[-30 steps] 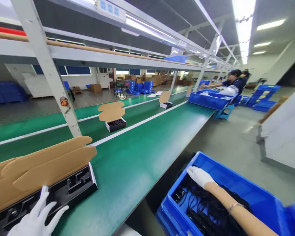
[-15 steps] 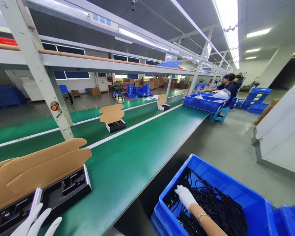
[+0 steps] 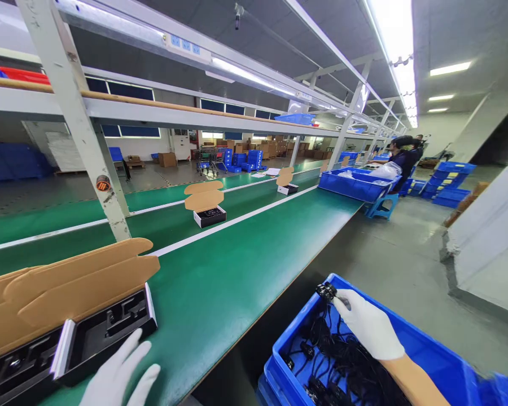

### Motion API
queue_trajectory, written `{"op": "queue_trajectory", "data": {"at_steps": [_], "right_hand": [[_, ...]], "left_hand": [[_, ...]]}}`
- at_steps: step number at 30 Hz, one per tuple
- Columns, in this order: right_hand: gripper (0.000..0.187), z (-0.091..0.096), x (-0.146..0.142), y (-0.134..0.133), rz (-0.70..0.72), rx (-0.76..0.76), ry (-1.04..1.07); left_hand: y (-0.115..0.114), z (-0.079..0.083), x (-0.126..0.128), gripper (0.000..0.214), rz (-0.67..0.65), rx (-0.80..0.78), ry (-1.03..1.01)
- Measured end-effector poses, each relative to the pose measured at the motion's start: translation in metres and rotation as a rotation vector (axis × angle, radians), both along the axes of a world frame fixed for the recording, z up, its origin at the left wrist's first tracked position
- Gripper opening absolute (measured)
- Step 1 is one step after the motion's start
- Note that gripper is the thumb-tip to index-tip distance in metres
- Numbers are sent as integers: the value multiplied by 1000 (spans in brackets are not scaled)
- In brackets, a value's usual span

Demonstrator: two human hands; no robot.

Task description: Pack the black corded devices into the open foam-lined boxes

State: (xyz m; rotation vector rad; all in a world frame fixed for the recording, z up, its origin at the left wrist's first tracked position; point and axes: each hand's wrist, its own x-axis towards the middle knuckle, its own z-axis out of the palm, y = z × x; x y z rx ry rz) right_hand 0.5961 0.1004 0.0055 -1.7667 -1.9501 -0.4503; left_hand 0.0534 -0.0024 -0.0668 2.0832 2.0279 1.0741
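My right hand (image 3: 367,324), in a white glove, pinches the black knobbly end of a black cable (image 3: 327,291). It holds this over the near rim of a blue bin (image 3: 423,332). Inside the bin lies a tangle of black cables (image 3: 342,366) with chunky black ends. My left hand (image 3: 121,375), also gloved, is open with its fingers spread over the green bench. Close to its fingertips stand two open boxes with black inserts: the right one (image 3: 110,332) beside the left one (image 3: 21,366). Their brown cardboard lids (image 3: 84,282) stand raised.
Further along the green bench (image 3: 220,276), smaller open boxes (image 3: 210,216) stand on the strip behind a white line. A large blue bin (image 3: 351,185) sits at the bench's far end, near a person (image 3: 402,158). A white post (image 3: 82,135) rises behind the boxes.
My right hand has come up from among the cables with a black cable end in its fingers. My left hand has moved right, away from the wall between the two boxes.
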Motion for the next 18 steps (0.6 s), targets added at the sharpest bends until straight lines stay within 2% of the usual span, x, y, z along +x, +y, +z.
{"op": "queue_trajectory", "data": {"at_steps": [3,5,7,8,10,11,13,14,16,18], "right_hand": [[27,34,-72,-19,191,107,104],[29,44,-131,-33,341,123,98],[32,49,-184,-45,534,114,37],[32,51,-207,-48,646,89,5],[28,61,-246,-40,910,-37,-48],[26,69,-264,-29,1045,-129,-64],[29,94,-299,7,1205,-274,-52],[30,109,-318,31,1223,-289,-20],[27,141,-360,83,1001,-136,122],[19,168,-405,130,869,-14,226]], "left_hand": [[-2,30,67,49,-124,-229,-347],[-2,51,112,63,-83,-262,-671],[2,68,142,90,-164,-223,-982],[5,75,149,100,-211,-178,-1112],[10,89,147,97,-168,-169,-1258],[9,94,139,91,-104,-191,-1301],[5,103,118,80,31,-242,-1380],[2,105,107,78,55,-246,-1426],[-4,104,90,75,14,-218,-1477],[-8,98,77,68,-42,-190,-1444]]}}
